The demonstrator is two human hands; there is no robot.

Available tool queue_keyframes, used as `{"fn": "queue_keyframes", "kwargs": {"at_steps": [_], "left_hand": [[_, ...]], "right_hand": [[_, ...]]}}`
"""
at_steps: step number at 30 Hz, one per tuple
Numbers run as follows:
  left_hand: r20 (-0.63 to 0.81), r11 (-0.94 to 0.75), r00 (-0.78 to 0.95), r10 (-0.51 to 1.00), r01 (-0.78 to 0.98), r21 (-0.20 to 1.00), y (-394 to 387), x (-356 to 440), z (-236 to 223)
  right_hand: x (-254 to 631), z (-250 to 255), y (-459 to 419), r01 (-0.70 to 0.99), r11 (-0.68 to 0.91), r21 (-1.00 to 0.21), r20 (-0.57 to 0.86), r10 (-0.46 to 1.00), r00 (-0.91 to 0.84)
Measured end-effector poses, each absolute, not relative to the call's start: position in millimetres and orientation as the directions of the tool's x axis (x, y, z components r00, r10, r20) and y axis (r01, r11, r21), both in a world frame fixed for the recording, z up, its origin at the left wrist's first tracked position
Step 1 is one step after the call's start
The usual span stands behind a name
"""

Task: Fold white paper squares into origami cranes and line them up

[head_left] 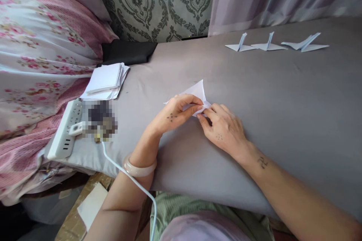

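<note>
- The folded paper point(197, 89) is held just above or on the grey cloth point(294, 120), in front of the person; its exact contact with the cloth cannot be told.
- By the left hand point(178, 110), the paper is pinched between thumb and forefinger; by the right hand point(224, 126), its near right part is grasped with bent fingers, whose tips are partly hidden.
- If the two pinches are not pressed evenly, the crease could be set crooked, and the pointed flap at the top could be pulled out of line.
- If the paper is tugged in opposite directions, a small tear could be caused near the fingertips, because the sheet is seen to be thin.
- Since a soft cloth lies under the work, a fold that is pressed down on it may be left weak and may be opened again.
- The white cable point(135, 182) is seen across the left forearm, near the bracelet point(140, 168); if it is caught by the arm, the hand could be jerked and the power strip point(63, 131) dragged.
- The three paper figures point(269, 46) and the paper stack point(104, 77) could be shifted, should the cloth be pulled by a forearm.
</note>
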State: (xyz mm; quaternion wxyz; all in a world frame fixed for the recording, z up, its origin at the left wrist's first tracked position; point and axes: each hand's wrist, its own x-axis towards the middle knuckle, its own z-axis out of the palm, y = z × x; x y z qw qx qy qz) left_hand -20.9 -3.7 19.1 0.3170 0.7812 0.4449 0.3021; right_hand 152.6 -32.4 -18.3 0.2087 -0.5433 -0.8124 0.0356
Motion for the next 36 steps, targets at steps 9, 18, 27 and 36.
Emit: {"fn": "queue_keyframes", "kwargs": {"at_steps": [9, 18, 27, 36], "left_hand": [[0.239, -0.473, 0.471, 0.849, 0.476, 0.741, -2.7, -15.6, 19.5], [0.296, -0.563, 0.552, 0.779, 0.409, 0.718, 2.5, -12.8, 20.1], [0.335, -0.623, 0.605, 0.722, 0.358, 0.696, 5.2, -12.8, 18.3], [0.335, -0.679, 0.65, 0.682, 0.392, 0.621, 5.2, -12.8, 19.0]], "right_hand": [[153.0, -18.5, -31.5, 0.862, 0.42, -0.284, 0.327, 0.888, -0.325], [154.6, -19.0, -31.6, 0.854, 0.434, -0.287, 0.332, 0.881, -0.337], [156.6, -23.9, -31.6, 0.846, 0.462, -0.265, 0.348, 0.864, -0.363], [157.3, -23.2, -31.6, 0.846, 0.475, -0.241, 0.319, 0.862, -0.393]]}}
